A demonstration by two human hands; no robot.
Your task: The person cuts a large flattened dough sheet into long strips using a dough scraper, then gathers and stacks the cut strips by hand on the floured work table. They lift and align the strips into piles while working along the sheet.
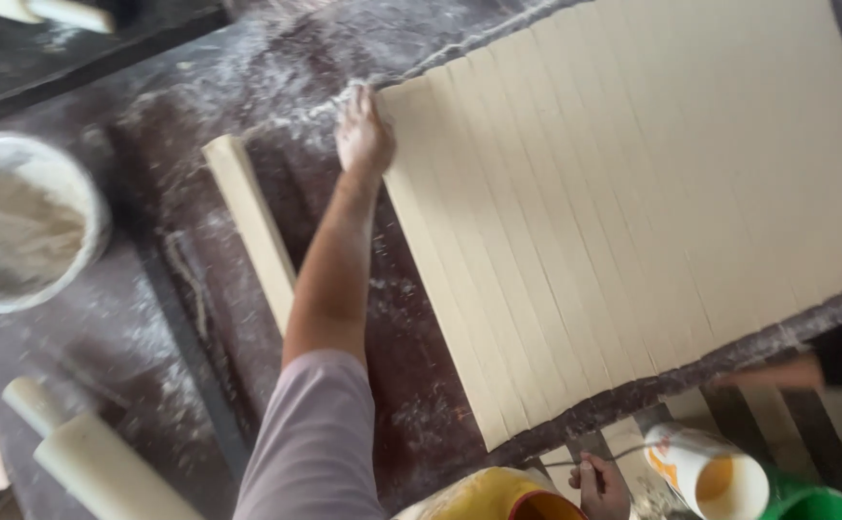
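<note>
Floured dark table (199, 87) bears cut dough sheet (633, 193), its edge under flat left hand (363, 135); right hand (602, 489) pinches thin wire (623, 451).

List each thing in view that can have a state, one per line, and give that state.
Dough sheet: rolled flat, cut into long strips.
Separate strip: lying apart, left of the sheet.
Left hand: open, on the sheet's outermost strip.
Right hand: closed on something thin.
Bowl: holding flour.
Rolling pin: lying unused.
Cup: open, tipped on its side.
</note>
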